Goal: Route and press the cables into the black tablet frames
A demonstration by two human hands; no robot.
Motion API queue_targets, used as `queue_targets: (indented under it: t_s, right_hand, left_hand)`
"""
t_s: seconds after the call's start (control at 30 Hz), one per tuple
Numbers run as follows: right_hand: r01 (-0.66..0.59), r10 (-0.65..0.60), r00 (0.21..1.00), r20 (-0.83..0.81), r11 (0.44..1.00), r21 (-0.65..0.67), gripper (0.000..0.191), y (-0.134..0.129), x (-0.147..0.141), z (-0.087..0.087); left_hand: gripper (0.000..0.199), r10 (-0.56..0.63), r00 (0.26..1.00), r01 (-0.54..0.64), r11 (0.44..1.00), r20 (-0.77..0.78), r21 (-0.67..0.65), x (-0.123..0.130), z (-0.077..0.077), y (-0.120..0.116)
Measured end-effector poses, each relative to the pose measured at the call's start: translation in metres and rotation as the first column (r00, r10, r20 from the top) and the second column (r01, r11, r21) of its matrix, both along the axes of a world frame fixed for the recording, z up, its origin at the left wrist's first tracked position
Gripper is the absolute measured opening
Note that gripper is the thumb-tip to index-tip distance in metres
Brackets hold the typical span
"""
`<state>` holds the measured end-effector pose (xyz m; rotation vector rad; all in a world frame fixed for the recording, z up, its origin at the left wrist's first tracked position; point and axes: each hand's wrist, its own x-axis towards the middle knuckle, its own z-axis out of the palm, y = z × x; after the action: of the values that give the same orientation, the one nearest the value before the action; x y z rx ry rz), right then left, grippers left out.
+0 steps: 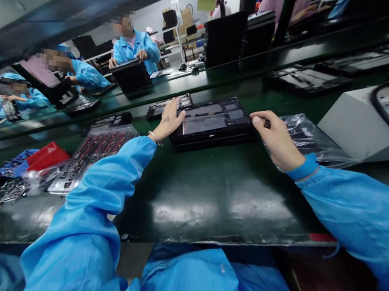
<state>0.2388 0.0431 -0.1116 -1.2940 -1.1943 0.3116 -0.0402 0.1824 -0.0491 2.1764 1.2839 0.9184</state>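
A flat black electronic housing (208, 124) with grey panels on top lies on the green work surface in front of me. At its left end is my left hand (169, 123), fingers stretched and apart, lying against the edge. My right hand (276, 138) is at the opposite end, thumb and forefinger closed by the far right corner. A small dark bit shows between those fingers; I cannot make out what it is. Behind my left hand lies another black frame (156, 109), partly covered by the fingers.
Right of the housing are a clear plastic bag (307, 134) and a white box (356, 122). To the left lie a tray of small parts (99, 150) and a red bin (48, 157). More black housings (304, 78) rest further back. Co-workers in blue sit at the left.
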Motion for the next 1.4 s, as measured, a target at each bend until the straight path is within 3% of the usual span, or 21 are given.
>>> queue_targets:
  t_s: [0.1,0.17,0.27,0.33,0.37,0.5,0.67,0.8,0.93,1.17,1.4]
  right_hand:
    - [0.036,-0.049,0.995,0.092,0.99,0.138,0.021,-0.017,-0.016,0.009]
    - [-0.047,-0.053,0.952,0.302,0.948,0.315,0.02,-0.038,-0.032,0.017]
    - [-0.314,-0.099,0.758,0.645,0.811,0.493,0.016,-0.075,-0.056,0.027]
    - [-0.423,-0.191,0.623,0.759,0.733,0.532,0.011,-0.096,-0.064,0.032]
    - [-0.433,-0.244,0.571,0.784,0.722,0.54,0.009,-0.104,-0.064,0.034]
    - [-0.289,-0.382,0.471,0.795,0.784,0.549,0.014,-0.118,-0.04,0.036]
    - [-0.07,-0.433,0.509,0.744,0.84,0.537,0.014,-0.114,-0.001,0.035]
    - [-0.06,-0.394,0.559,0.729,0.858,0.51,0.011,-0.12,0.002,0.039]
    - [-0.064,-0.342,0.575,0.743,0.886,0.458,0.014,-0.126,-0.004,0.04]
    - [-0.097,-0.278,0.639,0.717,0.896,0.434,0.022,-0.134,-0.008,0.041]
    - [-0.117,-0.221,0.706,0.672,0.9,0.419,0.021,-0.138,-0.008,0.044]
  left_hand:
    - [0.041,-0.188,0.967,0.206,0.974,-0.17,0.092,0.025,0.02,-0.001]
    - [0.036,-0.292,0.873,0.376,0.914,-0.391,0.156,0.058,0.032,0.002]
    - [0.042,-0.333,0.694,0.55,0.817,-0.639,0.172,0.13,0.044,0.009]
    - [0.043,-0.332,0.669,0.556,0.818,-0.665,0.15,0.185,0.045,0.016]
    - [0.043,-0.325,0.66,0.549,0.824,-0.677,0.141,0.212,0.043,0.02]
    - [0.041,-0.284,0.607,0.531,0.84,-0.742,0.114,0.305,0.021,0.029]
    - [0.059,-0.243,0.609,0.507,0.851,-0.755,0.135,0.377,-0.009,0.032]
    - [0.064,-0.197,0.645,0.442,0.884,-0.738,0.15,0.402,-0.023,0.042]
    - [0.063,-0.124,0.652,0.392,0.899,-0.748,0.193,0.397,-0.026,0.06]
    - [0.044,-0.127,0.622,0.514,0.811,-0.773,0.28,0.388,-0.028,0.068]
    - [0.057,-0.1,0.649,0.508,0.795,-0.754,0.332,0.399,-0.032,0.07]
